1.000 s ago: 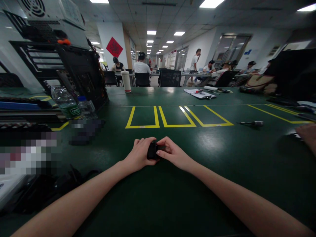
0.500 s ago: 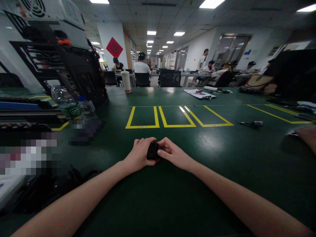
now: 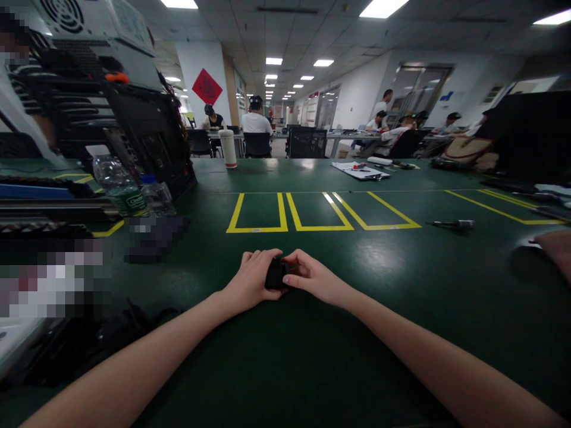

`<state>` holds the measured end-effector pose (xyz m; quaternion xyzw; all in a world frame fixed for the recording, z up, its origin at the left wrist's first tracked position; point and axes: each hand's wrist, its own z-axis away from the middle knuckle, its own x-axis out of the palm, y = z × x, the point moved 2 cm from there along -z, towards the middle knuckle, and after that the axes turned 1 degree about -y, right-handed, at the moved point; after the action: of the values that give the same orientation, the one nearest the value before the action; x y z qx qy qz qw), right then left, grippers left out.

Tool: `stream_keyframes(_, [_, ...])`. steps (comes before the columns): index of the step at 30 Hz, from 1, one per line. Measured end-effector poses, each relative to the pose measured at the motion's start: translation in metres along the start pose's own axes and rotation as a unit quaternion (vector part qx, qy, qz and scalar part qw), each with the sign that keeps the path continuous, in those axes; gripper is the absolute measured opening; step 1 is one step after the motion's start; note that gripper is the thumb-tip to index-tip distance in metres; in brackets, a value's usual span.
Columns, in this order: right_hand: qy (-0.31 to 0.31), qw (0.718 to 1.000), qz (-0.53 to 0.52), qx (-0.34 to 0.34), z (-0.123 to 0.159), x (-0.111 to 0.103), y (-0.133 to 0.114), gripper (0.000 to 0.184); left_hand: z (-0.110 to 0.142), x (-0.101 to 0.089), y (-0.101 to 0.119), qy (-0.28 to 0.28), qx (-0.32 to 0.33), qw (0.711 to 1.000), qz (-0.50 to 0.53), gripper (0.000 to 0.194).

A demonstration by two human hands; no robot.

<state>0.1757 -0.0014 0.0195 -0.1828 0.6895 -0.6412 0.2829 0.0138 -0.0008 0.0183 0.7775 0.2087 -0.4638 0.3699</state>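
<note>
A small black block-shaped object (image 3: pixel 275 274) rests at the middle of the dark green table (image 3: pixel 276 356). My left hand (image 3: pixel 253 274) is closed around its left side, thumb in front and fingers behind. From the right, my right hand (image 3: pixel 312 276) pinches at the object's right side with thumb and forefinger. Something thin and dark shows between those right fingers, too small to make out. Beyond my hands, yellow tape outlines (image 3: pixel 257 230) mark the table top. The kind of black object cannot be told, since my fingers cover part of it.
On the left stand an open computer case (image 3: pixel 143 131), a water bottle (image 3: pixel 118 181) and a smaller blue-capped bottle (image 3: pixel 156 196). A screwdriver (image 3: pixel 457 224) lies right, near another person's hand (image 3: pixel 557 246). Farther back are a white cup (image 3: pixel 228 148) and a clipboard (image 3: pixel 359 170).
My left hand stays still on the black object. My right fingers have shifted very slightly at its side. A person in stripes has appeared at far left; a standing person farther back moved right.
</note>
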Motion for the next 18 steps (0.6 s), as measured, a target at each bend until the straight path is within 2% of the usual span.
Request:
stream_keyframes(5, [-0.015, 1.000, -0.012, -0.003, 0.0022, 0.0007, -0.0012, 0.035, 0.0005, 0.0003, -0.0005, 0.013, -0.004, 1.000, -0.003, 0.064])
stream_keyframes(10, [0.036, 0.999, 0.023, -0.015, 0.0000, 0.0012, 0.0017, 0.021, 0.0011, -0.0061, 0.0056, -0.012, 0.000, 1.000, 0.008, 0.059])
stream_keyframes(14, [0.049, 0.998, 0.027, 0.002, -0.0021, 0.0012, 0.0055, 0.028, 0.0006, -0.0067, 0.0062, -0.010, -0.007, 1.000, 0.006, 0.060])
stream_keyframes(18, [0.028, 1.000, 0.009, 0.006, -0.0015, 0.0002, 0.0048, 0.030, 0.0003, -0.0037, 0.0035, -0.004, -0.004, 1.000, 0.003, 0.060])
